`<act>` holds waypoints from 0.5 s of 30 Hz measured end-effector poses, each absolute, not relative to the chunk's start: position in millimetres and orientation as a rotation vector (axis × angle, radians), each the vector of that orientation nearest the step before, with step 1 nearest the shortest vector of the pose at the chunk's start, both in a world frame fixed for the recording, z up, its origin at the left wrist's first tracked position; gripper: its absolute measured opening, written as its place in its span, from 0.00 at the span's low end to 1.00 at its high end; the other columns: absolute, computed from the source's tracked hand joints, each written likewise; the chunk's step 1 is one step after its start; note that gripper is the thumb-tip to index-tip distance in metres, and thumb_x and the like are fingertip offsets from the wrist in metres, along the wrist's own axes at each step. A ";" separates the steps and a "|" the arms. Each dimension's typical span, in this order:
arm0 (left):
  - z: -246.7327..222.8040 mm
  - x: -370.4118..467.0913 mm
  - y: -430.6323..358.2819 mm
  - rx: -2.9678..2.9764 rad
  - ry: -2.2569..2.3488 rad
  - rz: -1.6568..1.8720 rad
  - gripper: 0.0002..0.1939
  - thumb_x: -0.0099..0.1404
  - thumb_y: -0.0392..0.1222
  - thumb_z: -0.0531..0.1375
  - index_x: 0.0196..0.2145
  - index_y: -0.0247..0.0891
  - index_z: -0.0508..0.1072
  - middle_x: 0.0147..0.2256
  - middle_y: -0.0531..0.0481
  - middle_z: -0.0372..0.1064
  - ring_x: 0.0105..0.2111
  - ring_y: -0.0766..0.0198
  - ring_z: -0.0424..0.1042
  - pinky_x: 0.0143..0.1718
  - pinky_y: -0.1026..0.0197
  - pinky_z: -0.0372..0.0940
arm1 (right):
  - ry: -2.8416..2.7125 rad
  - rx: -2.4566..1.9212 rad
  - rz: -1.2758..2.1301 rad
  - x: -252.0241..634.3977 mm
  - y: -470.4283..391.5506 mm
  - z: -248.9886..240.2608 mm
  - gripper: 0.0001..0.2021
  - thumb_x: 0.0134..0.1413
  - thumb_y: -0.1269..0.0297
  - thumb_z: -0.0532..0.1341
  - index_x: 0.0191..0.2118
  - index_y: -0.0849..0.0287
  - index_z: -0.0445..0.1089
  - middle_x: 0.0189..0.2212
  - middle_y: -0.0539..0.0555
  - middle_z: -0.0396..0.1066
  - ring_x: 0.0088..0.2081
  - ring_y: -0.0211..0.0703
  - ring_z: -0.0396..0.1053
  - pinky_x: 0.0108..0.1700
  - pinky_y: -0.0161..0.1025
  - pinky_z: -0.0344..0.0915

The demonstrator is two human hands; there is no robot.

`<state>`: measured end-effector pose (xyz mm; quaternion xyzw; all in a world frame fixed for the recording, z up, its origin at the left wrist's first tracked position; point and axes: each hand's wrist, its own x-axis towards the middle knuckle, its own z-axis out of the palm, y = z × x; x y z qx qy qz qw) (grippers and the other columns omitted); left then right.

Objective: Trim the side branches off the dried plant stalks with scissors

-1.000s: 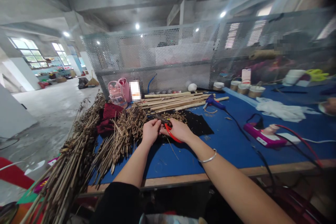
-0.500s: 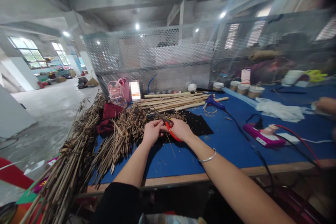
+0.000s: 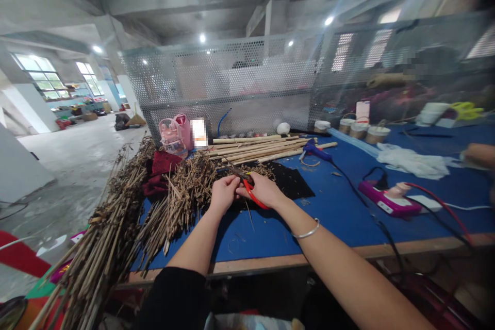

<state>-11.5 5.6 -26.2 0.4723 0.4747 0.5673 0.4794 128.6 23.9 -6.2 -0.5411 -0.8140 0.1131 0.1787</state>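
Observation:
My right hand (image 3: 263, 191) is closed around a pair of scissors (image 3: 253, 196) with red handles, their dark blades pointing up and left. Close beside it, my left hand (image 3: 224, 193) is closed in a pinch. A thin dried stem (image 3: 250, 212) hangs below the two hands and seems to run from the left fingertips, though the fingers hide its upper part. Under the hands lies a black cloth (image 3: 296, 181) scattered with plant bits. Just left of my left hand is a pile of short dried stems (image 3: 185, 196).
A tall bundle of dried stalks (image 3: 93, 247) overhangs the table's left edge. Pale sticks (image 3: 263, 149) lie behind the hands. To the right are a blue glue gun (image 3: 315, 150), a purple power strip (image 3: 390, 202) and white plastic (image 3: 415, 161). Another person's hand (image 3: 479, 154) shows far right.
My hands stay almost in place. The scissors blades look slightly more turned, and the hanging stem's lower end has shifted a little left. The other person's hand at far right has moved slightly.

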 end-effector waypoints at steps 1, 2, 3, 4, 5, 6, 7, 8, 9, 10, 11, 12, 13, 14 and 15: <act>-26.6 -11.5 5.7 1.160 1.159 1.385 0.12 0.53 0.44 0.60 0.31 0.31 0.75 0.21 0.51 0.68 0.15 0.75 0.59 0.15 0.71 0.58 | -2.299 -1.529 0.322 128.7 23.4 -5.7 0.26 0.42 0.40 0.56 0.38 0.58 0.64 0.36 0.56 0.70 0.38 0.46 0.69 0.32 0.34 0.57; -27.1 -11.7 5.8 1.165 1.163 1.384 0.13 0.53 0.44 0.60 0.32 0.31 0.75 0.21 0.51 0.69 0.15 0.75 0.59 0.15 0.71 0.58 | -2.296 -1.535 0.327 128.8 23.0 -5.2 0.25 0.42 0.40 0.56 0.38 0.58 0.64 0.36 0.56 0.70 0.37 0.46 0.69 0.32 0.34 0.57; -27.6 -11.9 6.0 1.170 1.169 1.383 0.13 0.53 0.44 0.60 0.32 0.31 0.75 0.22 0.51 0.69 0.15 0.75 0.59 0.15 0.71 0.58 | -2.295 -1.547 0.334 128.8 22.6 -4.6 0.25 0.43 0.40 0.56 0.37 0.58 0.64 0.35 0.56 0.70 0.37 0.46 0.69 0.32 0.34 0.57; -28.1 -12.1 6.3 1.174 1.179 1.384 0.14 0.53 0.44 0.60 0.33 0.31 0.75 0.22 0.51 0.69 0.15 0.75 0.60 0.15 0.71 0.59 | -2.292 -1.563 0.336 128.7 22.4 -4.1 0.25 0.43 0.39 0.55 0.37 0.58 0.64 0.34 0.55 0.70 0.37 0.46 0.69 0.31 0.34 0.57; -28.6 -12.4 6.5 1.177 1.191 1.387 0.14 0.53 0.45 0.60 0.34 0.31 0.75 0.22 0.50 0.69 0.15 0.75 0.60 0.15 0.71 0.59 | -2.288 -1.575 0.332 128.5 22.3 -3.8 0.25 0.43 0.39 0.55 0.36 0.58 0.64 0.34 0.55 0.71 0.36 0.46 0.69 0.31 0.34 0.57; -29.0 -12.7 6.8 1.181 1.202 1.393 0.15 0.53 0.45 0.60 0.34 0.31 0.75 0.23 0.50 0.70 0.16 0.75 0.60 0.15 0.71 0.59 | -2.283 -1.585 0.325 128.2 22.3 -3.5 0.26 0.43 0.38 0.54 0.36 0.57 0.64 0.33 0.55 0.71 0.35 0.46 0.69 0.31 0.34 0.57; -29.3 -13.0 7.1 1.183 1.209 1.401 0.15 0.53 0.45 0.60 0.35 0.32 0.75 0.23 0.51 0.70 0.15 0.75 0.60 0.15 0.71 0.59 | -2.278 -1.595 0.317 127.9 22.3 -3.3 0.26 0.43 0.37 0.53 0.35 0.57 0.64 0.32 0.55 0.71 0.35 0.47 0.69 0.30 0.34 0.57; -29.5 -13.3 7.4 1.184 1.212 1.408 0.15 0.53 0.45 0.60 0.35 0.32 0.75 0.23 0.51 0.70 0.16 0.74 0.60 0.15 0.71 0.59 | -2.275 -1.601 0.315 127.5 22.4 -3.2 0.26 0.43 0.36 0.52 0.34 0.57 0.64 0.32 0.55 0.71 0.35 0.46 0.69 0.30 0.34 0.57; -29.7 -13.4 7.6 1.182 1.216 1.416 0.16 0.53 0.46 0.60 0.36 0.32 0.75 0.23 0.51 0.70 0.16 0.74 0.60 0.16 0.70 0.59 | -2.273 -1.606 0.320 127.1 22.5 -3.2 0.26 0.43 0.36 0.52 0.34 0.56 0.64 0.31 0.55 0.71 0.34 0.46 0.70 0.30 0.34 0.57; -29.7 -13.5 7.8 1.177 1.222 1.422 0.16 0.53 0.46 0.60 0.36 0.32 0.75 0.24 0.51 0.70 0.16 0.74 0.61 0.16 0.70 0.60 | -2.273 -1.611 0.326 126.8 22.7 -3.1 0.26 0.43 0.36 0.52 0.33 0.56 0.65 0.31 0.55 0.71 0.34 0.46 0.70 0.30 0.34 0.57; -29.6 -13.5 7.9 1.171 1.233 1.426 0.16 0.53 0.46 0.60 0.36 0.32 0.75 0.24 0.50 0.70 0.17 0.74 0.62 0.16 0.70 0.60 | -2.275 -1.618 0.328 126.5 22.8 -3.1 0.26 0.43 0.36 0.51 0.33 0.56 0.65 0.31 0.55 0.71 0.34 0.46 0.70 0.30 0.34 0.57; -29.3 -13.5 7.8 1.162 1.246 1.433 0.16 0.53 0.46 0.60 0.36 0.32 0.75 0.24 0.50 0.70 0.17 0.73 0.62 0.16 0.70 0.60 | -2.281 -1.624 0.321 126.3 22.8 -3.1 0.26 0.43 0.35 0.51 0.33 0.56 0.65 0.31 0.55 0.71 0.34 0.46 0.70 0.30 0.34 0.57; -28.8 -13.3 7.6 1.156 1.259 1.443 0.16 0.52 0.46 0.60 0.35 0.32 0.75 0.24 0.50 0.70 0.17 0.73 0.62 0.16 0.70 0.60 | -2.289 -1.621 0.307 126.1 22.8 -3.1 0.27 0.43 0.35 0.52 0.33 0.56 0.65 0.31 0.55 0.71 0.34 0.46 0.70 0.30 0.35 0.57; -28.2 -13.2 7.2 1.158 1.266 1.454 0.16 0.52 0.46 0.61 0.34 0.31 0.75 0.23 0.51 0.69 0.17 0.73 0.61 0.16 0.70 0.59 | -2.297 -1.615 0.288 126.0 22.6 -3.1 0.27 0.42 0.35 0.52 0.33 0.57 0.65 0.31 0.55 0.71 0.35 0.47 0.70 0.31 0.35 0.58; -27.5 -13.0 6.8 1.168 1.269 1.464 0.15 0.51 0.46 0.61 0.32 0.31 0.74 0.22 0.51 0.68 0.16 0.74 0.60 0.15 0.71 0.59 | -2.304 -1.609 0.273 125.9 22.4 -3.1 0.27 0.42 0.36 0.53 0.34 0.57 0.64 0.32 0.55 0.71 0.35 0.47 0.70 0.32 0.35 0.58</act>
